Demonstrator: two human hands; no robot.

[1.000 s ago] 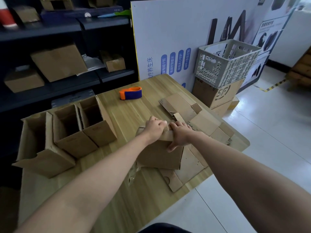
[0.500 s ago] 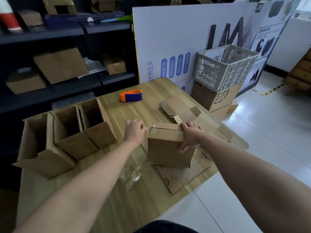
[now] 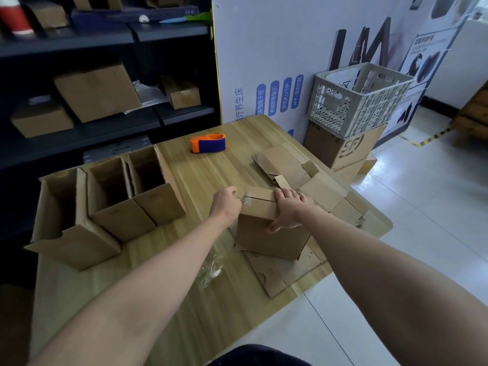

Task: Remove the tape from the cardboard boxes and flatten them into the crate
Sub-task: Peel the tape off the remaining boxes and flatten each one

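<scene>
Left hand [image 3: 225,204]: fingers [image 3: 231,192] curled in tight, pinching the loose end of the clear tape strip [image 3: 248,198] at the top left edge of the sealed box [image 3: 266,236]. Judged a peel along the top seam.

Right hand [image 3: 286,211]: fingers [image 3: 291,194] spread flat over the box top, thumb down the near face. Probably there to pin the box so the pull did not drag it.

The box stood upright on flattened cardboard [image 3: 284,165] spread over the right end of the bench [image 3: 184,178]. A crumpled tape wad [image 3: 211,268] lay on the bench beside the left forearm.

Three open boxes [image 3: 113,199] stood side by side at the bench's left end, with dark interiors and nothing seen in them. The tape dispenser [image 3: 208,142] sat well apart, toward the far edge.

The grey crate [image 3: 361,101] rested on a printed carton [image 3: 343,149] on the floor, just beside the bench's far right corner. Its contents could not be made out. Flattened pieces lay on the bench, so loading the crate looked not yet done.
</scene>
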